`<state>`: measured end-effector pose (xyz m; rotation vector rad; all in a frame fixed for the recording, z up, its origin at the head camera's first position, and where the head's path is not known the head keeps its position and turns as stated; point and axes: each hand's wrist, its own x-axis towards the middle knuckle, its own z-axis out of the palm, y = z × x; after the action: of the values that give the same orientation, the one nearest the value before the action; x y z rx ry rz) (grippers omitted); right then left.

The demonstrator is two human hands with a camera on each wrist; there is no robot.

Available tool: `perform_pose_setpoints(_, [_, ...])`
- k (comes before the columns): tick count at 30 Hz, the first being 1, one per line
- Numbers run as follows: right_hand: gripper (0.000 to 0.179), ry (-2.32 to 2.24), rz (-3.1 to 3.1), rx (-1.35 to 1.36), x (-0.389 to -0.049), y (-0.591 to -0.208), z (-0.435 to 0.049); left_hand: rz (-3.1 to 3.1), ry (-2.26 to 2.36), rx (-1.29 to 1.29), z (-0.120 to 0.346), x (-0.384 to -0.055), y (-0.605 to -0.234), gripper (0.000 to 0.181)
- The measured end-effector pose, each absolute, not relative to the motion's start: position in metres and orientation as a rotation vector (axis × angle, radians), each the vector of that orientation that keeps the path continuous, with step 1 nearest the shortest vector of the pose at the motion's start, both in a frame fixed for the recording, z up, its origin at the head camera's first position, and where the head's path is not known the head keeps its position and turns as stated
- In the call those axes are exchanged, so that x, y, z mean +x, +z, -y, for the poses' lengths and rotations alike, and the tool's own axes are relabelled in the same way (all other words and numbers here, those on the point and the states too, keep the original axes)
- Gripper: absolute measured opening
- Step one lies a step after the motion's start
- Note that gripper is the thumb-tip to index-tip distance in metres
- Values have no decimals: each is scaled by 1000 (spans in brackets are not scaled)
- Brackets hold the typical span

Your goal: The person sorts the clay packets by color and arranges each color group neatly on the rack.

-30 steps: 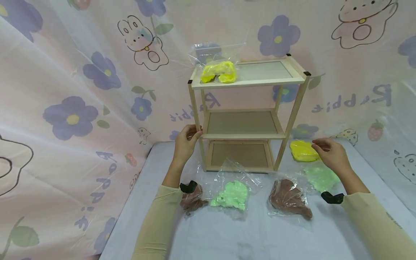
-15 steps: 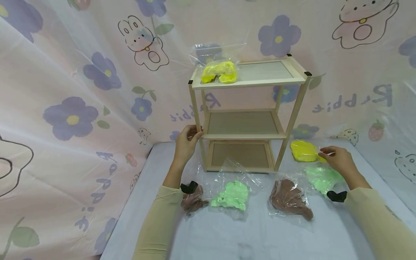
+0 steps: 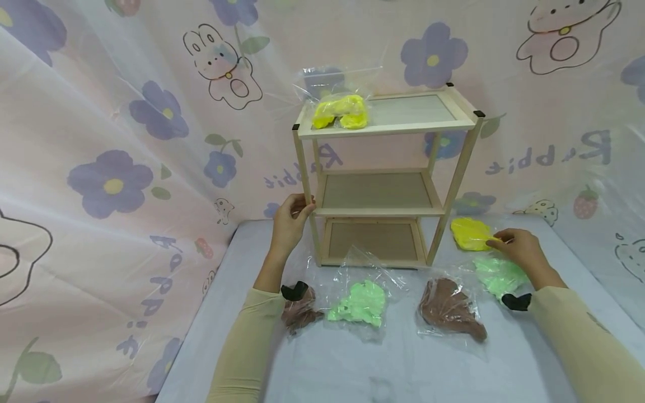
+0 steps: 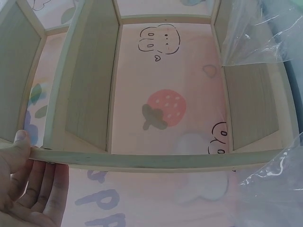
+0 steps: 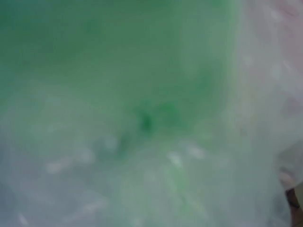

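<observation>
A small three-tier wooden shelf rack (image 3: pixel 383 211) stands on the white-covered table. My left hand (image 3: pixel 288 225) grips its left front post at the middle tier; in the left wrist view the thumb (image 4: pixel 20 142) lies over the post and the fingers are behind it. At the rack's right, my right hand (image 3: pixel 521 249) pinches the near right edge of a clear plastic bag with a crumpled yellow thing (image 3: pixel 470 234) inside. Under that wrist lies a bag with a light green thing (image 3: pixel 499 275). It fills the right wrist view as a green blur, which hides the fingers there.
A bag with a yellow thing (image 3: pixel 340 112) sits on the top tier, at the left. Along the table front lie bagged brown things (image 3: pixel 450 308), one partly behind my left wrist, and a bagged green thing (image 3: pixel 360 302). A printed curtain (image 3: pixel 166 168) hangs behind.
My right hand has drawn back rightward from the yellow bag, then come slightly left again, its fingertips now on the bag's edge. The left hand stays on the post.
</observation>
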<state>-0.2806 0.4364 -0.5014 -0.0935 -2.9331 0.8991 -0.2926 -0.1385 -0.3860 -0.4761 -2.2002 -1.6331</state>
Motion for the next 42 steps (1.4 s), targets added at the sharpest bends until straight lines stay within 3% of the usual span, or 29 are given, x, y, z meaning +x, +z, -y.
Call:
perform_pose_setpoints(14, [58, 934, 2943, -153, -279, -507, -431, 2205, -1636, -467, 139, -292, -385, 31])
perform_pose_setpoints(24, [43, 896, 2932, -102, -281, -507, -431, 2213, -1638, -455, 138, -292, -385, 30])
perform_pose_setpoints(42, [49, 873, 2847, -62, -266, -495, -434, 2225, -1633, -441, 138, -292, -384, 30])
